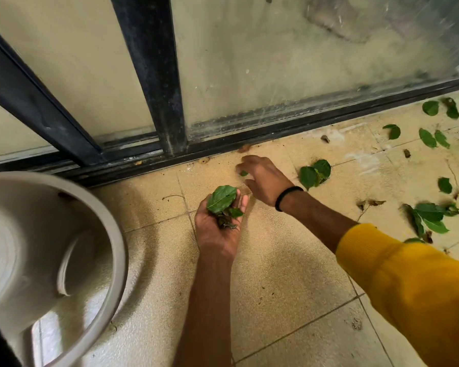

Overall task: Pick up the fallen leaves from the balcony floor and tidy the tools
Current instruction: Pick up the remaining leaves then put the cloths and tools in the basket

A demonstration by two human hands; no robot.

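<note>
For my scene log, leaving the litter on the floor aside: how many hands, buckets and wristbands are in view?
Hands: 2, the left hand holding leaves and the right hand reaching down to the floor
Buckets: 1, the white bucket
Wristbands: 1, the black wristband on the right wrist
Total: 4
</note>
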